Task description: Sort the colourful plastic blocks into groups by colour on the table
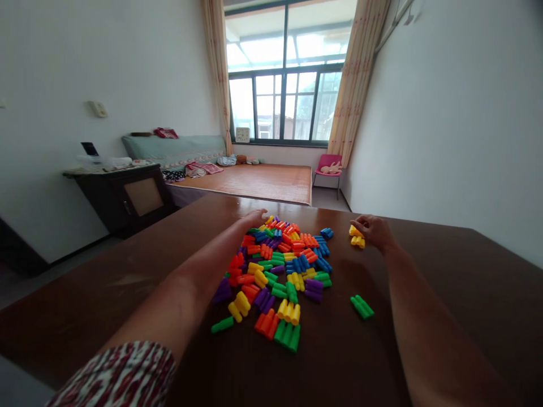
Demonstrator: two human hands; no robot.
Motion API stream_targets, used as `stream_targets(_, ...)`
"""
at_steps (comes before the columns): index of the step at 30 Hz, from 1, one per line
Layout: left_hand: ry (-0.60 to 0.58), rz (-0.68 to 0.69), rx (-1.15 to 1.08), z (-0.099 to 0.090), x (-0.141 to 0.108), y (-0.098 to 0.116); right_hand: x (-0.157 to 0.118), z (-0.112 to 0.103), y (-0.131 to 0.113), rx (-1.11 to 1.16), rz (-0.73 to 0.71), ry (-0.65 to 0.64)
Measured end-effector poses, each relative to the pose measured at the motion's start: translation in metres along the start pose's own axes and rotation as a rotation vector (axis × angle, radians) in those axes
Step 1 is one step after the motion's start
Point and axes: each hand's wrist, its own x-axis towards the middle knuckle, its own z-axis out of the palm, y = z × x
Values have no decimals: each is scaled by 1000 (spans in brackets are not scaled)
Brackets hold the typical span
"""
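Observation:
A pile of red, yellow, green, blue and purple plastic blocks (pixel 275 257) spreads over the brown table (pixel 339 350). My left hand (pixel 259 215) reaches to the far left edge of the pile; its fingers are mostly hidden and too small to read. To the right of the pile, my right hand (pixel 371 229) has its fingers closed on a yellow block (pixel 354 231). Just below that, another yellow block (pixel 358 242) lies on the table. A green block (pixel 362 307) lies apart, nearer to me on the right.
Beyond the table is a bed (pixel 263 181) with clothes on it, and a pink chair (pixel 328 165) with a soft toy stands by the window. A dark cabinet (pixel 123 198) is at the left.

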Motion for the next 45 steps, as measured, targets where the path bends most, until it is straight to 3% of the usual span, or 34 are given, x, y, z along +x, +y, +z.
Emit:
stream_targets(5,-63,-49,34,15,13,6,6,6,-22,-19,-117,-54)
stream_targets(9,-57,0,-21,-1,1,17,8,8,-63,54,-216,-58)
stream_targets(13,-108,115,-242,-26,-37,36,6,7,-129,267,-372,-70)
stream_targets(16,-270,212,-614,-37,-75,50,1,10,-172,433,-537,-241)
stream_targets(19,-340,254,-839,-38,-107,62,-7,18,-196,566,-599,-458)
stream_targets(22,-283,194,-988,-26,-121,69,-21,28,-202,621,-560,-520)
stream_targets(25,-237,119,-1064,-11,-125,74,-36,33,-193,612,-504,-440)
stream_targets(27,-234,134,-1039,-5,-126,77,-40,31,-172,578,-411,-367)
stream_targets(29,-207,173,-969,-6,-128,77,-40,23,-137,514,-250,-259)
stream_targets(33,-105,206,-857,-13,-129,69,-33,4,-43,364,125,1)
stream_targets(37,-118,198,-821,-9,-125,59,-33,7,21,206,379,80)
stream_targets(40,-105,227,-775,-6,-123,58,-34,18,35,123,393,52)
stream_targets(45,-62,313,-684,-9,-123,60,-33,26,39,-14,328,-9)
